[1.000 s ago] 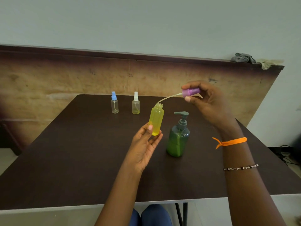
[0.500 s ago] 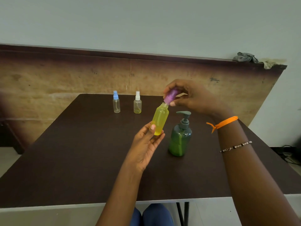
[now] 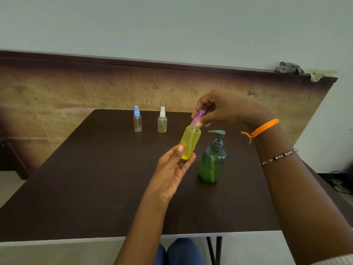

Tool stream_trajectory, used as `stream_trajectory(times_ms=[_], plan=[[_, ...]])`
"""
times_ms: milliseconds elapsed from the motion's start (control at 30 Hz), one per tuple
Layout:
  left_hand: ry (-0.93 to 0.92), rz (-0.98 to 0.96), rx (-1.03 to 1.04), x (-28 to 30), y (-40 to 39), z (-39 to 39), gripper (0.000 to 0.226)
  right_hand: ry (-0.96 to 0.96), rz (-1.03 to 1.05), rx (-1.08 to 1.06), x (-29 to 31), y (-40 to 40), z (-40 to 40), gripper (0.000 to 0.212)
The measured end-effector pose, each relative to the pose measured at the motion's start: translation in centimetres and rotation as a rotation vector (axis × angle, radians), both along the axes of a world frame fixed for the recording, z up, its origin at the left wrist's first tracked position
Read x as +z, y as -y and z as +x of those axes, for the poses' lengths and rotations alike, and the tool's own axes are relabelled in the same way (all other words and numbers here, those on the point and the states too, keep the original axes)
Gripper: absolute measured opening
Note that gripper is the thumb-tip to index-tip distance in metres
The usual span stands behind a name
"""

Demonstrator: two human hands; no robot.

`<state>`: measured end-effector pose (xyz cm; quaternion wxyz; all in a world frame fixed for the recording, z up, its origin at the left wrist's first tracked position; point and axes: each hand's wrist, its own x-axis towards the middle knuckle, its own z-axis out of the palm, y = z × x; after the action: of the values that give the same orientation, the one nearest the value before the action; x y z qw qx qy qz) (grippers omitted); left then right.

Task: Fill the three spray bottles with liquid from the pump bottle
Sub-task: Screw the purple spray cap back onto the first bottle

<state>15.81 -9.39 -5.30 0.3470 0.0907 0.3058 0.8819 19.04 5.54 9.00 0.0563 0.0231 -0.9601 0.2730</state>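
Observation:
My left hand [image 3: 172,170] holds a yellow spray bottle [image 3: 190,142] by its base, tilted a little to the right above the table. My right hand [image 3: 221,108] grips the purple spray cap [image 3: 198,116], which sits on the bottle's neck with its tube inside. A green pump bottle [image 3: 212,162] with a grey pump head stands just right of the yellow bottle. Two small clear spray bottles stand at the far side: one with a blue cap [image 3: 137,119], one with a white cap [image 3: 162,120] and some yellowish liquid in it.
The dark brown table [image 3: 95,178] has its near edge just in front of my knees. A worn wooden panel [image 3: 76,92] runs behind it, with a grey cloth [image 3: 288,68] on its top right corner. Cables lie on the floor at the right.
My right hand brought the purple cap from the upper right down onto the yellow bottle's neck, feeding the tube inside. The left hand kept holding the bottle.

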Motion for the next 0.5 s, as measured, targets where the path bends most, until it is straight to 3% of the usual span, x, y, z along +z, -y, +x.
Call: stream_trajectory(times_ms=[100,300,433,500], plan=[[0.003,0.020,0.002,0.22,-0.26,0.34,0.023,0.002,-0.050,-0.059,-0.07,0.24,-0.05,0.022],[-0.065,-0.028,0.039,0.36,-0.45,0.50,0.022,-0.013,0.267,-0.155,-0.20,0.43,-0.19,0.038],[-0.043,-0.035,0.025,0.36,-0.34,0.56,0.021,-0.003,0.152,-0.042,0.26,0.70,-0.09,0.010],[-0.053,-0.045,0.027,0.40,-0.29,0.75,0.023,0.048,0.112,-0.020,0.50,0.52,-0.17,0.011]])
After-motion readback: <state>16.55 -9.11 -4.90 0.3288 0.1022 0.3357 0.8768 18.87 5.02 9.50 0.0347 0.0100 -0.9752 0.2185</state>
